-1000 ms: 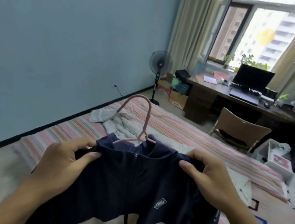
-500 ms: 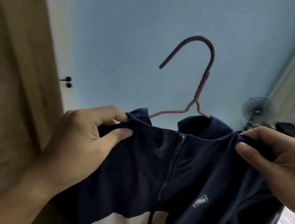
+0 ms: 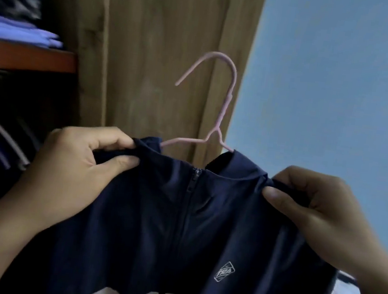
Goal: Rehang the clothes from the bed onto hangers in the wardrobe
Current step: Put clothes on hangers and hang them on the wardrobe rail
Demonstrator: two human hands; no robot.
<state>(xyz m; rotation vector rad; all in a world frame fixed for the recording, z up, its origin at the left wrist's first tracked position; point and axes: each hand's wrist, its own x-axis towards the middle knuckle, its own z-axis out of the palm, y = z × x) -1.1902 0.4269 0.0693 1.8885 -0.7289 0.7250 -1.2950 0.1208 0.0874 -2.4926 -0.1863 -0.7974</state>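
Two hands hold a navy zip jacket [image 3: 162, 216] at centre frame: the left hand [image 3: 73, 168] pinches its left shoulder, the right hand [image 3: 314, 210] pinches the right. Between them, a pink hanger [image 3: 224, 111] rises from the collar before the wooden wardrobe panel [image 3: 161, 45]. Folded clothes [image 3: 19, 30] sit on a shelf [image 3: 28, 57], upper left.
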